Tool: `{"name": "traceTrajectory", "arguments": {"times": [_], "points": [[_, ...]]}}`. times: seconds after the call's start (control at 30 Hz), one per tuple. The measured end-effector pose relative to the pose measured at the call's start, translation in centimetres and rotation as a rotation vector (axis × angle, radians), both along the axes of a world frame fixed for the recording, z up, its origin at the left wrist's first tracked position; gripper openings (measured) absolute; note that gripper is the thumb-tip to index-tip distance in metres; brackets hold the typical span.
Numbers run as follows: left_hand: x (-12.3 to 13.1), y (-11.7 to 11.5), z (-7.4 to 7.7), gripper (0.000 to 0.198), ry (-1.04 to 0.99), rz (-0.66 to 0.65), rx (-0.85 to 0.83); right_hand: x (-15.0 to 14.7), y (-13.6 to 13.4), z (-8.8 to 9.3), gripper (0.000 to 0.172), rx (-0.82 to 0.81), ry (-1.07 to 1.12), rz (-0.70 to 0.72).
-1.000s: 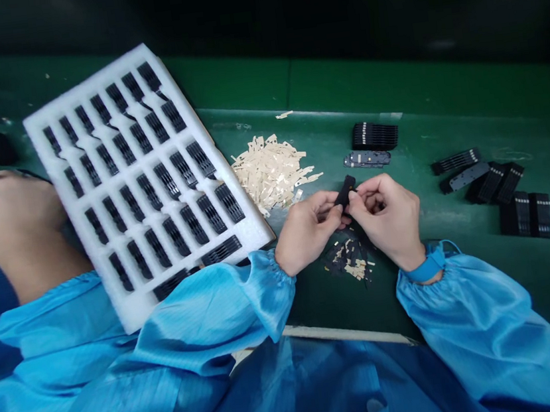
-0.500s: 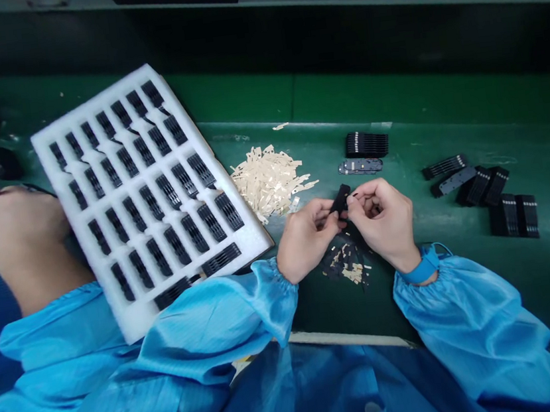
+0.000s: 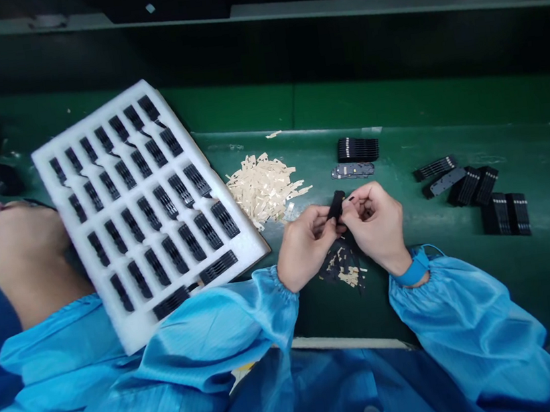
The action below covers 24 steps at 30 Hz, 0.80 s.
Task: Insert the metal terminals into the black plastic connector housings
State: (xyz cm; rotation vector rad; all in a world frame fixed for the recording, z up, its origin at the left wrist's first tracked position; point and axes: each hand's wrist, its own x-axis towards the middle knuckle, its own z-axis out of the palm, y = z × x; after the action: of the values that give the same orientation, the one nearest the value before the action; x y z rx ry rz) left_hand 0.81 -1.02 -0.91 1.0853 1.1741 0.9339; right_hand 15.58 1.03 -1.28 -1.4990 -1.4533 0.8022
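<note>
My left hand (image 3: pixel 304 248) and my right hand (image 3: pixel 374 226) meet in front of me, pinching a small black strip part (image 3: pixel 336 205) between their fingertips. Below them lies a loose scatter of black pieces and beige strips (image 3: pixel 343 270). Beyond my hands is a heap of beige metal-like tabs (image 3: pixel 265 188). To my left sits a white foam tray (image 3: pixel 137 333) with rows of black parts set in its slots. Whatever my fingers cover on the black part stays hidden.
Stacks of black parts (image 3: pixel 358 149) and a grey-black plate (image 3: pixel 352 170) lie beyond my hands, with more stacks (image 3: pixel 504 214) to the right on the green bench (image 3: pixel 442 306). A co-worker's hand (image 3: pixel 21 240) in a blue sleeve rests beside the tray.
The whole scene has shifted slightly left and down in view, and the tray appears a little rotated. Both hands still pinch the black part, which now tilts slightly differently.
</note>
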Motion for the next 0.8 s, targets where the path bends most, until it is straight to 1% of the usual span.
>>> {"name": "traceTrajectory", "arguments": {"times": [0.17,0.23,0.37,0.43,0.47,0.5,0.57,0.6,0.63,0.7,0.73,0.8], "points": [[-0.5,0.0,-0.1,0.025,0.116,-0.02,0.096,0.3,0.2,0.3,0.007,-0.04,0.067,0.046],[-0.7,0.1,0.0,0.026,0.209,-0.027,0.149,0.4,0.3,0.3,0.007,-0.047,0.083,0.054],[-1.2,0.2,0.6,0.026,0.438,-0.071,0.309,0.4,0.3,0.3,0.007,-0.037,0.109,0.053],[-1.3,0.2,0.8,0.026,0.473,-0.094,0.333,0.4,0.2,0.2,0.006,-0.021,0.087,0.048],[-1.3,0.2,0.8,0.025,0.459,-0.104,0.315,0.4,0.2,0.2,0.007,-0.012,0.07,0.045],[-1.3,0.3,0.8,0.024,0.419,-0.111,0.277,0.4,0.2,0.2,0.012,0.0,0.061,0.04],[-1.2,0.4,0.7,0.022,0.264,-0.119,0.146,0.6,0.2,0.3,0.027,0.033,0.089,0.034],[-1.1,0.5,0.7,0.021,0.164,-0.12,0.069,0.7,0.3,0.3,0.031,0.047,0.119,0.039],[-1.1,0.6,0.7,0.021,0.064,-0.119,-0.004,0.9,0.3,0.4,0.03,0.056,0.148,0.047],[-1.0,0.9,0.9,0.022,-0.087,-0.115,-0.105,1.1,0.3,0.5,0.017,0.05,0.185,0.075],[-1.1,1.0,1.1,0.023,-0.133,-0.113,-0.134,1.2,0.3,0.6,0.011,0.036,0.195,0.093],[-1.2,1.3,1.3,0.025,-0.188,-0.108,-0.161,1.4,0.4,0.7,0.008,0.009,0.206,0.122]]}}
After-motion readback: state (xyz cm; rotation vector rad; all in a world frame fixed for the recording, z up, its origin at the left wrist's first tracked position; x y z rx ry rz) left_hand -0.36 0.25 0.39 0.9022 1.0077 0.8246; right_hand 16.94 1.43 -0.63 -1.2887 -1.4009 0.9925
